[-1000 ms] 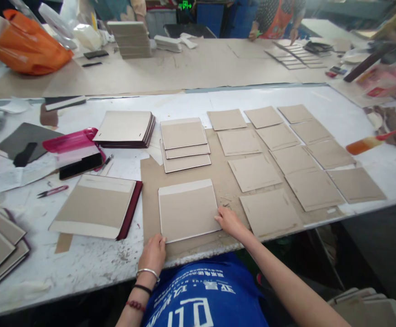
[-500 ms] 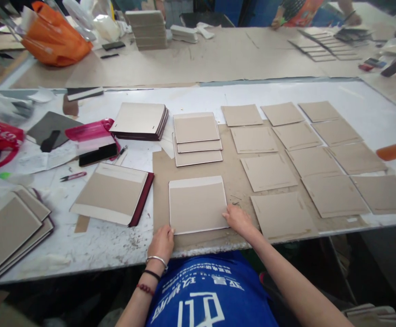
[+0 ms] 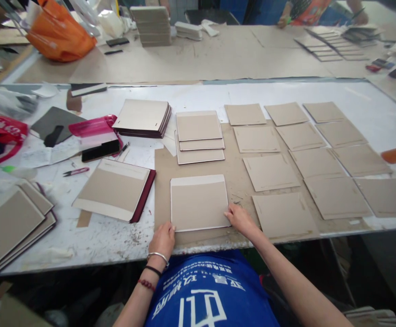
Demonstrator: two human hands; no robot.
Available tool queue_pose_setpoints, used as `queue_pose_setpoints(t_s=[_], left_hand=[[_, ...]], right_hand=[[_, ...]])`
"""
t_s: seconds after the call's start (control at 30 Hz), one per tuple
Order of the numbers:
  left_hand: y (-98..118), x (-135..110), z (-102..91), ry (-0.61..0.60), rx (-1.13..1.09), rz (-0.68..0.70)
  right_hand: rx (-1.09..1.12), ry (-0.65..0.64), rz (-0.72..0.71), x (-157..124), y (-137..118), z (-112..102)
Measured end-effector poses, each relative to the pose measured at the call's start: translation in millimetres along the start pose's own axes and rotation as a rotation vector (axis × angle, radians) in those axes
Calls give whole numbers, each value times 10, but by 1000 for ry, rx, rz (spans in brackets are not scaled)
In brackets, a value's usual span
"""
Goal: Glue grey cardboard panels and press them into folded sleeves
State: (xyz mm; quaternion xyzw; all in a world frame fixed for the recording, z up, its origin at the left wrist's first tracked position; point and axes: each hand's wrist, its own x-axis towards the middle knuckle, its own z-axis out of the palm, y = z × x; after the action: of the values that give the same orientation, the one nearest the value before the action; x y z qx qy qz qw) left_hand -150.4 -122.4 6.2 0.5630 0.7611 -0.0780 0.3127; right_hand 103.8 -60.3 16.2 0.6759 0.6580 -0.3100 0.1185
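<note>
A tan cardboard panel (image 3: 199, 204) with pale border strips lies flat in front of me, on a brown board sheet (image 3: 232, 168). My left hand (image 3: 162, 238) is closed at its lower left corner, fingers curled against the edge. On the opposite side, my right hand (image 3: 240, 218) pinches the right edge near the lower corner. Just beyond the panel sits a small overlapping pile of similar panels (image 3: 199, 127). To the left rests a stack of panels with a dark red edge (image 3: 112, 190).
Several bare cardboard pieces (image 3: 271, 172) lie in rows to the right. A pale-topped stack (image 3: 143, 116), a black phone (image 3: 100, 151), thread snips (image 3: 77, 171) and more panels (image 3: 10, 222) are on the left. Across the table are an orange bag (image 3: 59, 34) and another person's hand (image 3: 284, 21).
The whole view has shifted slightly. Both hands stay on the same cardboard panel, which shows no clear movement on the board sheet.
</note>
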Motion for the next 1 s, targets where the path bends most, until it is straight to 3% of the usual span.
queue_pose_setpoints(t_s=[1.0], left_hand=[[11,-9,-10,1,18,16]], right_hand=[[18,-28,12,16,-7,-45]])
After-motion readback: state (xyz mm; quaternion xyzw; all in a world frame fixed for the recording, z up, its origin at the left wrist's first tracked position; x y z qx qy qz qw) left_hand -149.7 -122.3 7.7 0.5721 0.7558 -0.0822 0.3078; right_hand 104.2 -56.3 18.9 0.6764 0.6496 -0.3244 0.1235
